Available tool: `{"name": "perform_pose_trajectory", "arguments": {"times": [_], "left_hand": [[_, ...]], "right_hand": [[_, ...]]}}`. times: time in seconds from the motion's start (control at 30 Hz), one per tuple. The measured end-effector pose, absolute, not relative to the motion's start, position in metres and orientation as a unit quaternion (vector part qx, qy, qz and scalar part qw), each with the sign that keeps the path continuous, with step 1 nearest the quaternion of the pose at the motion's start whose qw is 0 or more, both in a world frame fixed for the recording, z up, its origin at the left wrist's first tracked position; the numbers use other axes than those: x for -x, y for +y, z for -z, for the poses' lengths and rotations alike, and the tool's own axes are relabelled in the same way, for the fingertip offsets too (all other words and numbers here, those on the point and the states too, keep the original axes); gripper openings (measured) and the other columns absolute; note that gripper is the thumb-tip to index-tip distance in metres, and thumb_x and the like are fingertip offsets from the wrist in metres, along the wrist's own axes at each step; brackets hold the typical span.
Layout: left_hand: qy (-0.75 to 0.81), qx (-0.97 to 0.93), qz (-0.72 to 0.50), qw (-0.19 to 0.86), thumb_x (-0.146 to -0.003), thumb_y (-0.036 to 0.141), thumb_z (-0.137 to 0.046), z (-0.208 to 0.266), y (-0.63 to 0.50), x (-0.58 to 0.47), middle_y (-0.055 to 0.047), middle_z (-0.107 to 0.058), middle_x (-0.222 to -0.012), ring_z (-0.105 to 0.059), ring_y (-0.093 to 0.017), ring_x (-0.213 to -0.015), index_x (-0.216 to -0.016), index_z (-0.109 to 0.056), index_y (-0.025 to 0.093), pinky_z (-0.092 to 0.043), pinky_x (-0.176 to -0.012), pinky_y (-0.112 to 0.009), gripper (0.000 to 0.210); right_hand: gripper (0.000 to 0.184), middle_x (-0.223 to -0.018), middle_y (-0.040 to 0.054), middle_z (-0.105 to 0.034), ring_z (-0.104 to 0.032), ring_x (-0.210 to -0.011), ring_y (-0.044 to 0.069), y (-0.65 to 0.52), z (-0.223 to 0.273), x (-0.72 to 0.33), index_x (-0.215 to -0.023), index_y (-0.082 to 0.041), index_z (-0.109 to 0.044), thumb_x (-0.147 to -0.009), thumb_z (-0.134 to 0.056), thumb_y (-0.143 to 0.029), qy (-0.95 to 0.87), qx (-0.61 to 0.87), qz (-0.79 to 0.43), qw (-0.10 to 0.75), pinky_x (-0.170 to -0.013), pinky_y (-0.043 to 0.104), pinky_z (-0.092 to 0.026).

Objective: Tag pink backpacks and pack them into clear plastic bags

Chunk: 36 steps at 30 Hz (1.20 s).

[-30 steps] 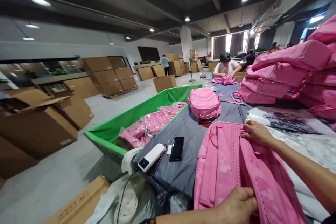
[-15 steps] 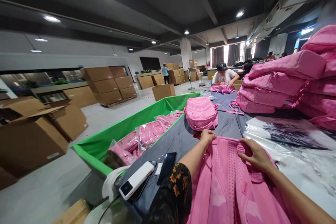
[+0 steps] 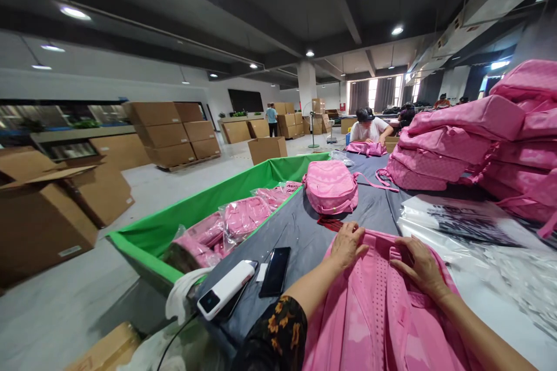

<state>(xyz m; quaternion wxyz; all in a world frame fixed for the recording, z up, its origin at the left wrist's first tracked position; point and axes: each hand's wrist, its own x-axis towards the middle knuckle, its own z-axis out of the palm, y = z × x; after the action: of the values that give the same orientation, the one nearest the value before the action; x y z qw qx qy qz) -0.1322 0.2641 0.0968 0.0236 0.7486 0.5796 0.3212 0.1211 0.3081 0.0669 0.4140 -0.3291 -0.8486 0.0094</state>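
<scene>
A pink backpack (image 3: pixel 369 313) lies back-panel up on the grey table (image 3: pixel 304 232) right in front of me. My left hand (image 3: pixel 347 245) rests on its top left corner, fingers curled over the edge. My right hand (image 3: pixel 416 266) presses on the top right, near the carry handle. Both hands lie flat on the fabric at the bag's far end. A second pink backpack (image 3: pixel 331 186) stands farther along the table.
A white power bank (image 3: pixel 226 290) and a black phone (image 3: pixel 275 272) lie at my left. A green bin (image 3: pixel 183 226) holds several bagged pink packs. Stacked pink backpacks (image 3: pixel 470 145) and clear plastic bags (image 3: pixel 470 226) fill the right. A seated person (image 3: pixel 369 126) works at the far end. Cardboard boxes (image 3: pixel 47 208) stand on the floor.
My left hand has moved from the bag's near edge up to its far left corner. The right hand stayed at the top right. The view has shifted slightly.
</scene>
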Motion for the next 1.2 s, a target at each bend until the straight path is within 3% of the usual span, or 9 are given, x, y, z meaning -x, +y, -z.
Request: {"name": "perform_pose_trajectory", "arguments": {"times": [0.23,0.37,0.67,0.77,0.87,0.93,1.03,1.1,1.2], "left_hand": [[0.581,-0.756,-0.295,-0.058,-0.081,0.017,-0.075,-0.073,0.239,0.121,-0.011,-0.064,-0.121,-0.059,-0.027,-0.115,-0.115,-0.06,0.017,-0.05,-0.106,-0.044,0.037],[0.537,-0.785,-0.284,-0.119,-0.086,0.023,-0.071,-0.035,0.21,0.124,-0.015,-0.067,-0.125,-0.062,-0.028,-0.119,-0.123,-0.06,0.013,-0.051,-0.107,-0.044,0.04],[0.523,-0.841,-0.13,0.042,-0.098,0.041,-0.057,-0.037,0.266,0.129,-0.013,-0.068,-0.119,-0.06,-0.027,-0.115,-0.117,-0.065,0.011,-0.044,-0.111,-0.041,0.036],[0.573,-0.809,-0.114,0.067,-0.102,0.038,-0.047,-0.051,0.304,0.118,-0.019,-0.066,-0.123,-0.057,-0.031,-0.122,-0.117,-0.064,0.007,-0.039,-0.114,-0.046,0.039],[0.593,-0.793,-0.1,0.099,-0.106,0.032,-0.031,-0.07,0.32,0.117,-0.016,-0.065,-0.133,-0.056,-0.026,-0.128,-0.126,-0.063,0.011,-0.039,-0.115,-0.04,0.043],[0.604,-0.782,-0.092,0.121,-0.107,0.038,-0.028,-0.081,0.314,0.113,-0.017,-0.056,-0.148,-0.05,-0.025,-0.139,-0.142,-0.053,0.012,-0.039,-0.116,-0.039,0.051],[0.622,-0.764,-0.078,0.151,-0.099,0.066,-0.035,-0.083,0.288,0.092,-0.023,-0.027,-0.166,-0.027,-0.039,-0.154,-0.162,-0.025,0.014,-0.033,-0.118,-0.057,0.082],[0.617,-0.763,-0.055,0.186,-0.094,0.077,-0.034,-0.074,0.27,0.073,-0.023,-0.019,-0.168,-0.015,-0.043,-0.156,-0.165,-0.016,0.018,-0.024,-0.119,-0.068,0.094],[0.606,-0.771,-0.062,0.185,-0.093,0.08,-0.031,-0.056,0.253,0.057,-0.021,-0.013,-0.17,-0.003,-0.038,-0.158,-0.165,-0.011,0.017,-0.011,-0.124,-0.067,0.098]], "right_hand": [[0.034,-0.112,0.0112,-0.074,-0.07,-0.103,0.028,0.289,-0.065,-0.139,-0.118,-0.022,-0.063,-0.087,-0.065,-0.035,-0.885,0.323,0.043,0.334,-0.091,0.045,-0.057],[0.034,-0.118,0.0109,-0.073,-0.069,-0.109,0.029,0.257,-0.044,-0.153,-0.124,-0.024,-0.064,-0.092,-0.059,-0.034,-0.894,0.327,0.03,0.305,-0.095,0.047,-0.056],[0.042,-0.129,0.0092,-0.071,-0.068,-0.115,0.027,0.287,-0.032,-0.135,-0.134,-0.022,-0.062,-0.099,-0.046,-0.04,-0.894,0.396,-0.07,0.198,-0.1,0.043,-0.053],[0.04,-0.121,0.0124,-0.074,-0.07,-0.108,0.028,0.327,-0.03,-0.12,-0.125,-0.018,-0.067,-0.099,-0.041,-0.033,-0.879,0.436,-0.034,0.192,-0.098,0.043,-0.053],[0.041,-0.117,0.0156,-0.074,-0.07,-0.103,0.03,0.351,-0.023,-0.111,-0.12,-0.016,-0.068,-0.1,-0.036,-0.033,-0.867,0.446,-0.015,0.221,-0.094,0.045,-0.053],[0.041,-0.116,0.0168,-0.074,-0.07,-0.103,0.03,0.355,-0.015,-0.11,-0.119,-0.016,-0.067,-0.1,-0.035,-0.033,-0.863,0.441,-0.007,0.248,-0.094,0.046,-0.053],[0.039,-0.122,0.0168,-0.072,-0.068,-0.109,0.031,0.353,0.0,-0.11,-0.123,-0.017,-0.064,-0.097,-0.038,-0.03,-0.855,0.431,-0.001,0.289,-0.096,0.048,-0.053],[0.041,-0.122,0.0162,-0.071,-0.067,-0.11,0.03,0.351,0.007,-0.11,-0.127,-0.018,-0.062,-0.096,-0.037,-0.027,-0.848,0.431,0.001,0.309,-0.097,0.048,-0.053],[0.048,-0.123,0.0147,-0.07,-0.067,-0.112,0.027,0.349,0.0,-0.115,-0.136,-0.019,-0.056,-0.096,-0.03,-0.021,-0.837,0.441,0.006,0.324,-0.097,0.046,-0.054]]}}
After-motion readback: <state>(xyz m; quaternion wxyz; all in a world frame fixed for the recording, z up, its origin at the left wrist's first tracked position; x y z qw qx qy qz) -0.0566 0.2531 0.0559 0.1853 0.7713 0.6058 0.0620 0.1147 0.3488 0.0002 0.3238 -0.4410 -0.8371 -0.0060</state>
